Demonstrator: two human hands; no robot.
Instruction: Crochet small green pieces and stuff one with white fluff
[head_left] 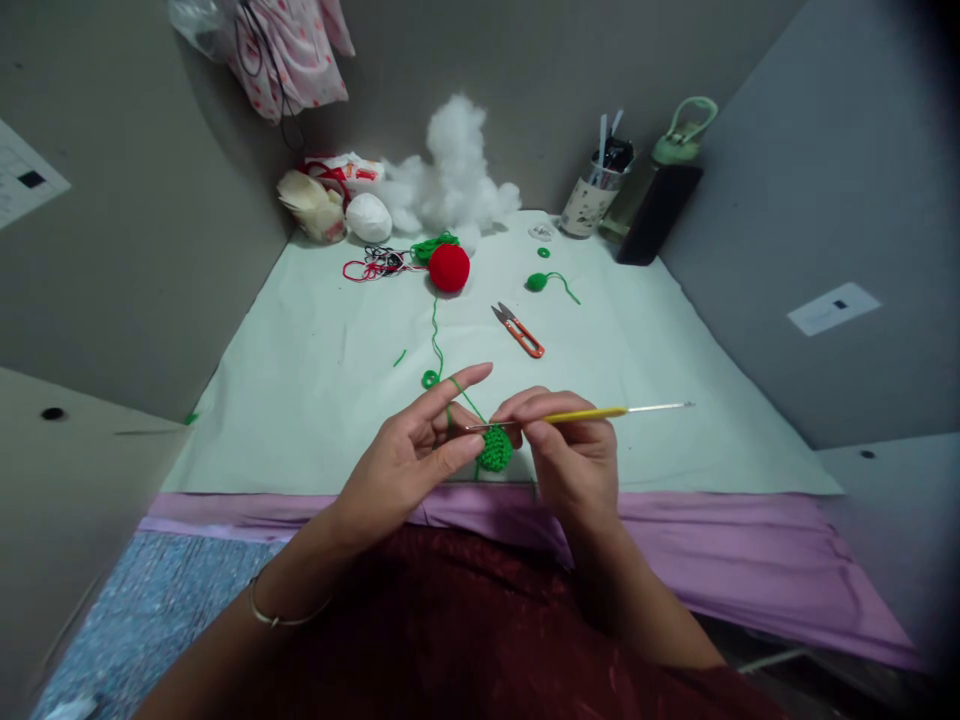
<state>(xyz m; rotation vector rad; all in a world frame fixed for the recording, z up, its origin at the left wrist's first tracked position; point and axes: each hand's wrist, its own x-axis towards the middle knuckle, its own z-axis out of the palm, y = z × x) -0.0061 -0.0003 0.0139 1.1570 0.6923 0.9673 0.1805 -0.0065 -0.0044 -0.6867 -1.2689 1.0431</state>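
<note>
My left hand (420, 450) pinches a small green crochet piece (496, 449) between thumb and fingers, with its index finger stretched out and green yarn (435, 340) looped over it. My right hand (570, 450) is closed on a yellow-handled crochet hook (600, 413), whose tip points left into the green piece. The yarn runs away across the pale green table cover (315, 380) toward the back. Both hands hover just above the table's near edge.
A red crochet ball (449, 268), orange thread snips (519, 331), a small green piece with a tail (537, 282), white stuffing (454, 175), tangled threads (379, 263), a pen cup (592, 195), a bottle (679, 140) and a dark phone (658, 215) lie further back. Grey partition walls close in both sides.
</note>
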